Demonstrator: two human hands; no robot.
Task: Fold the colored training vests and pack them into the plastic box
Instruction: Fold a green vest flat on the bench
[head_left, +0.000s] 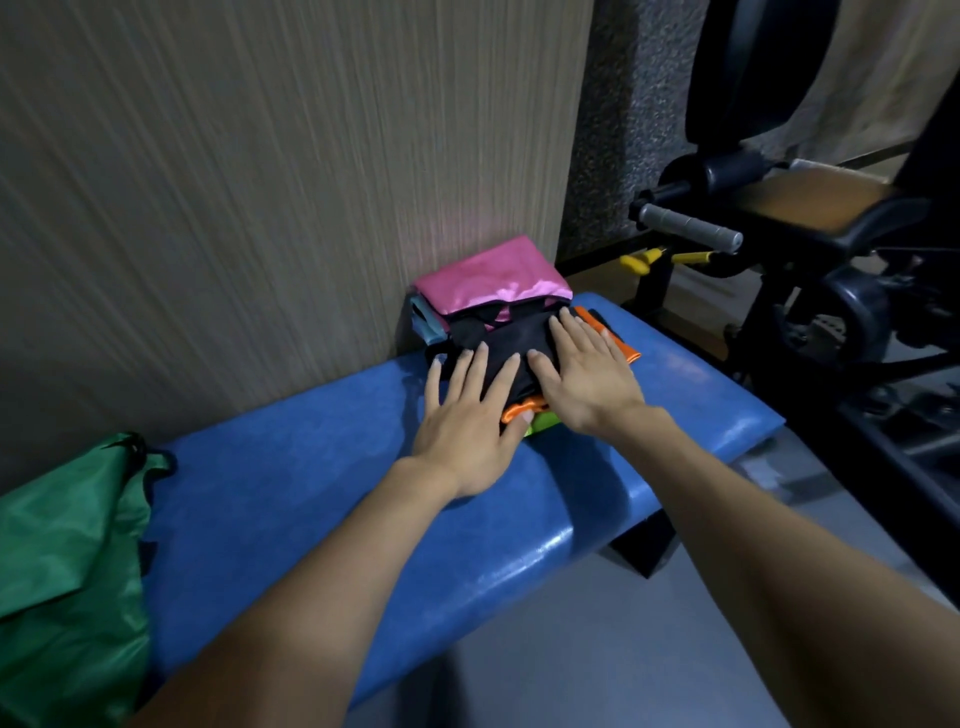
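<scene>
On the blue table (322, 467), a stack of folded vests sits against the wall (234, 182). The left hand (467, 421) and right hand (587, 371) both lie flat on the black vest (498, 338) atop the stack, fingers straight and spread, gripping nothing. A pink vest (493, 275) lies behind the black one, orange (613, 338) and lime edges showing beneath. A green vest (67, 571) lies well left of the stack.

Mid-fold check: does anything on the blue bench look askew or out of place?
Yes. The green vest lies unfolded and crumpled at the bench's left end, apart from the pile. The pink vest sits askew behind the black vest that both hands press flat. No plastic box is in view.
</scene>
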